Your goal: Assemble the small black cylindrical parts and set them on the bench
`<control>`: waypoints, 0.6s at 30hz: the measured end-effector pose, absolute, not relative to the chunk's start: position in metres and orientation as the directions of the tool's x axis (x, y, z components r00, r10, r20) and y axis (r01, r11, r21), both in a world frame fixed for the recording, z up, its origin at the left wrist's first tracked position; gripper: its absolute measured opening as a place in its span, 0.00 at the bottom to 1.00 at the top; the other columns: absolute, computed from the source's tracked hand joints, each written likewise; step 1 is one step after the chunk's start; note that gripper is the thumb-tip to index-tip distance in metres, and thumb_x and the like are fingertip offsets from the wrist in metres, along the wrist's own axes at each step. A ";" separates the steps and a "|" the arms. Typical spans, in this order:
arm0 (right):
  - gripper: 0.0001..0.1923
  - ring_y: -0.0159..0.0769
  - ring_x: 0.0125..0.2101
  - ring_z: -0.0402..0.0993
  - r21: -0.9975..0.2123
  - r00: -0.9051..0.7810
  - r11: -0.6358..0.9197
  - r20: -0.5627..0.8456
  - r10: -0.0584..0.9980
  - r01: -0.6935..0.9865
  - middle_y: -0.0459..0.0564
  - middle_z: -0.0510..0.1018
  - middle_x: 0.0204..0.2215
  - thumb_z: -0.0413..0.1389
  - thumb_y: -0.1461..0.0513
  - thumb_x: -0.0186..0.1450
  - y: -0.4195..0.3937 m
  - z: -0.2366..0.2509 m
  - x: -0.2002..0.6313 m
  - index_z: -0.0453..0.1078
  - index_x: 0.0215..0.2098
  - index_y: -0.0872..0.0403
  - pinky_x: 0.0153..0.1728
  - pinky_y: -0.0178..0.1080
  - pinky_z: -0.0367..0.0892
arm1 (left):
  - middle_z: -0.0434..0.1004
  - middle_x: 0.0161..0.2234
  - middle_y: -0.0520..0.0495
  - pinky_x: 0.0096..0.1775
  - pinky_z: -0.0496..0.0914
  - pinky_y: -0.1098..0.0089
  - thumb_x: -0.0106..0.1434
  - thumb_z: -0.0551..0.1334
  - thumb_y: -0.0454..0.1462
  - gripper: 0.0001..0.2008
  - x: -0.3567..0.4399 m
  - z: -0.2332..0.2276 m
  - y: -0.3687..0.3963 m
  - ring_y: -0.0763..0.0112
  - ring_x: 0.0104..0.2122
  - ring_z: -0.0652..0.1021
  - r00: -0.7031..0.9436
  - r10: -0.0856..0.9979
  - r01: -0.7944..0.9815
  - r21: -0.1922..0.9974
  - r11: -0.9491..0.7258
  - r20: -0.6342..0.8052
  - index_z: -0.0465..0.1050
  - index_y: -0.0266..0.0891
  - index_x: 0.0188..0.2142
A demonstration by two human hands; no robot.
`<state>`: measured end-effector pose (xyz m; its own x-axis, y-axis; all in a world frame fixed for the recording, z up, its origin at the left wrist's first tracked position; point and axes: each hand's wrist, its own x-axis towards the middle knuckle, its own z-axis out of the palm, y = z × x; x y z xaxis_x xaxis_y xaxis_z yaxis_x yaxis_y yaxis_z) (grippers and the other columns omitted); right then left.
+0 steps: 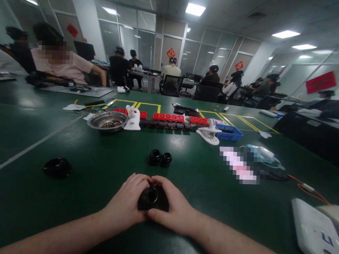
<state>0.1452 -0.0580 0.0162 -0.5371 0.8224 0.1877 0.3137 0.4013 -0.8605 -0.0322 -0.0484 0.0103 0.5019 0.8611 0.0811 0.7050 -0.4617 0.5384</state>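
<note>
Close in front of me, a black hollow round fitting [151, 195] sits between my hands, its opening facing up toward me. My left hand [129, 199] curls round its left side, touching it. From the other side my right hand [177, 206] wraps about it, with the thumb at the lower edge. The fingertips of both hands meet behind the fitting, and part of it is hidden in shadow. Just beyond stand two more black fittings, a bigger one [155, 157] and a smaller one [166, 159], side by side. Another black fitting [57, 167] lies off to the left.
Across the green table [100, 184] are a metal bowl [93, 123] of small parts, white clip-like stands [133, 120] [209, 135], red slotted strips [168, 117] and a blue tray [232, 133]. Cables and a white device [316, 232] lie right. People sit farther back.
</note>
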 end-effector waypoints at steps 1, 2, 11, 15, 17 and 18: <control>0.30 0.40 0.42 0.64 -0.866 -0.509 0.371 0.165 0.845 0.336 0.51 0.66 0.43 0.60 0.57 0.51 -0.058 0.015 0.145 0.55 0.49 0.52 0.43 0.43 0.60 | 0.67 0.42 0.45 0.49 0.58 0.52 0.44 0.64 0.39 0.18 -0.032 0.010 -0.048 0.55 0.44 0.67 0.502 0.861 0.705 0.540 -0.460 0.079 0.66 0.40 0.36; 0.30 0.39 0.39 0.65 -0.867 -0.483 0.345 0.143 0.864 0.360 0.50 0.67 0.41 0.61 0.55 0.49 -0.058 0.013 0.145 0.56 0.47 0.53 0.40 0.42 0.62 | 0.67 0.42 0.45 0.49 0.59 0.51 0.44 0.64 0.40 0.17 -0.032 0.010 -0.048 0.55 0.44 0.67 0.499 0.863 0.706 0.541 -0.457 0.078 0.66 0.40 0.36; 0.25 0.38 0.45 0.61 -0.840 -0.569 0.461 0.238 0.787 0.286 0.50 0.65 0.44 0.57 0.62 0.54 -0.056 0.016 0.146 0.57 0.49 0.52 0.46 0.41 0.57 | 0.67 0.43 0.45 0.49 0.58 0.52 0.44 0.63 0.38 0.19 -0.033 0.006 -0.049 0.54 0.45 0.66 0.507 0.856 0.695 0.538 -0.476 0.102 0.65 0.42 0.38; 0.29 0.39 0.38 0.65 -0.864 -0.489 0.347 0.140 0.861 0.364 0.50 0.67 0.40 0.60 0.53 0.50 -0.059 0.014 0.146 0.57 0.46 0.53 0.38 0.41 0.62 | 0.66 0.43 0.45 0.49 0.58 0.51 0.45 0.63 0.39 0.16 -0.033 0.008 -0.049 0.54 0.45 0.66 0.508 0.857 0.703 0.537 -0.466 0.079 0.66 0.41 0.35; 0.26 0.37 0.34 0.65 -0.841 -0.453 0.329 0.115 0.884 0.429 0.49 0.67 0.35 0.61 0.52 0.48 -0.058 0.013 0.145 0.60 0.41 0.54 0.34 0.39 0.63 | 0.66 0.43 0.45 0.49 0.58 0.51 0.45 0.63 0.40 0.15 -0.033 0.009 -0.049 0.54 0.45 0.67 0.509 0.858 0.705 0.536 -0.463 0.071 0.67 0.41 0.34; 0.24 0.37 0.33 0.64 -0.824 -0.448 0.343 0.122 0.886 0.452 0.48 0.67 0.34 0.61 0.53 0.48 -0.058 0.014 0.144 0.61 0.39 0.54 0.33 0.39 0.63 | 0.67 0.43 0.45 0.49 0.58 0.51 0.45 0.63 0.40 0.15 -0.033 0.010 -0.049 0.54 0.45 0.67 0.506 0.859 0.706 0.538 -0.460 0.071 0.67 0.41 0.34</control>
